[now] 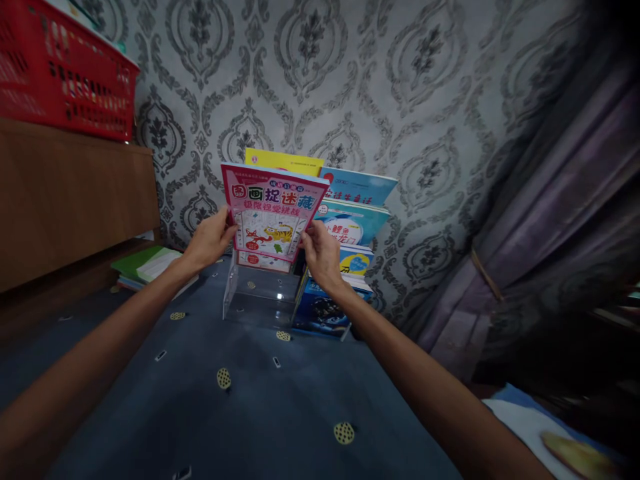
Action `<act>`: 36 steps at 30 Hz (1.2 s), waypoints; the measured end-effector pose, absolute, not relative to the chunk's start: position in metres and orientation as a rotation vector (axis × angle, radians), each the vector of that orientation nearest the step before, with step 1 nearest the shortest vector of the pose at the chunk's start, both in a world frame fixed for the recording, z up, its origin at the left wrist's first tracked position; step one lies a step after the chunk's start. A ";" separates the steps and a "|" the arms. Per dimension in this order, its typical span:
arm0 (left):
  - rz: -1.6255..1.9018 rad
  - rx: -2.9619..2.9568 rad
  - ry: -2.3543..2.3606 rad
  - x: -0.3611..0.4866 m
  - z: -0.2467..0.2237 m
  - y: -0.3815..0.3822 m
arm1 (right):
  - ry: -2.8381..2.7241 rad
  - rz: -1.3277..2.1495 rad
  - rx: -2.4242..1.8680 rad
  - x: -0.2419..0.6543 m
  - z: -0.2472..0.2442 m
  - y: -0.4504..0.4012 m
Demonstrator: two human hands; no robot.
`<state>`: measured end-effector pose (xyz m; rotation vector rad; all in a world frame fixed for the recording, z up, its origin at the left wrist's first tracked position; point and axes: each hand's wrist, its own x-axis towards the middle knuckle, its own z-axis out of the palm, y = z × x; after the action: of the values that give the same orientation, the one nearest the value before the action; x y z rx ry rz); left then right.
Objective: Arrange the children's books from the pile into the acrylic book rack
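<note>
A pink children's book [270,212] with a cartoon fox and tiger on its cover stands upright between my hands. My left hand [210,239] pinches its left edge, and my right hand [323,253] grips the right edge. Below and behind it is a clear acrylic book rack [260,307], its front left tier showing through. A yellow book [285,161] rises behind the pink one. In the rack's right column stand a light blue book [360,185], a teal book [367,220], a blue and yellow book [357,261] and a dark blue book [320,310], partly covered by my right hand.
Dark blue patterned cloth [280,413] covers the surface under the rack. Green and white books [145,265] lie at the left, beside a wooden cabinet [75,193] bearing a red basket [75,73]. Patterned wallpaper [310,80] is behind; a tied curtain [480,267] hangs at right.
</note>
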<state>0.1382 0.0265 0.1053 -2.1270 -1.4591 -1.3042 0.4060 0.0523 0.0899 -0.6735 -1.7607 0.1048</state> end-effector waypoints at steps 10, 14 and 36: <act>-1.227 -2.208 -1.494 0.136 0.092 0.029 | -1.796 0.131 -0.742 0.408 0.078 0.049; -1.229 -2.241 -1.504 0.136 0.089 0.029 | -1.815 0.120 -0.754 0.410 0.074 0.050; -1.256 -2.285 -1.557 0.131 0.058 0.029 | -1.917 0.130 -0.855 0.410 0.052 0.052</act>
<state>0.1312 0.0290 0.0581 -2.2852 -1.5568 -1.2562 0.4101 0.0519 0.0523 -0.8548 -1.9172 0.1299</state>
